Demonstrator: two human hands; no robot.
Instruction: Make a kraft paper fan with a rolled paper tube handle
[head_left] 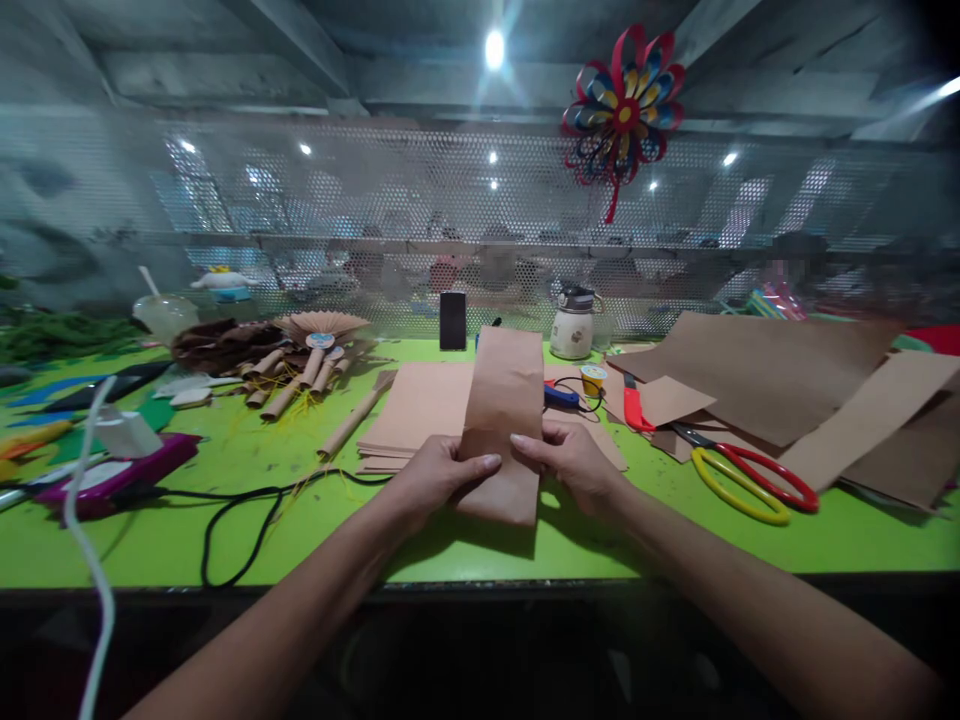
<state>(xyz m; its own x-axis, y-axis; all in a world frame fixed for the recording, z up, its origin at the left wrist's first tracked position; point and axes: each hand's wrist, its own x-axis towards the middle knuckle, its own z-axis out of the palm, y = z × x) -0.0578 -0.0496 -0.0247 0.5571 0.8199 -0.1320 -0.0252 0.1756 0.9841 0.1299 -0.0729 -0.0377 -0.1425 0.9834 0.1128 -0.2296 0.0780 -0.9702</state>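
A strip of brown kraft paper (504, 385) is held up above the green table, bent slightly toward me. My left hand (439, 480) pinches its left edge, thumb on the front face and fingers behind. On the right edge, my right hand (574, 460) grips the same strip with its thumb in front; the other fingers are partly hidden behind the paper. Behind the strip lies a stack of brown paper sheets (420, 405), partly covered by it. A blue-handled tool (561, 396) rests just right of the strip.
Scissors with red and yellow handles (750, 480), a red-handled cutter (636, 405) and large brown paper sheets (757, 365) lie at right. Rolled paper sticks with fans (307, 370), a purple power strip (124, 475) and a black cable (247, 495) lie left. A bottle (571, 328) stands behind.
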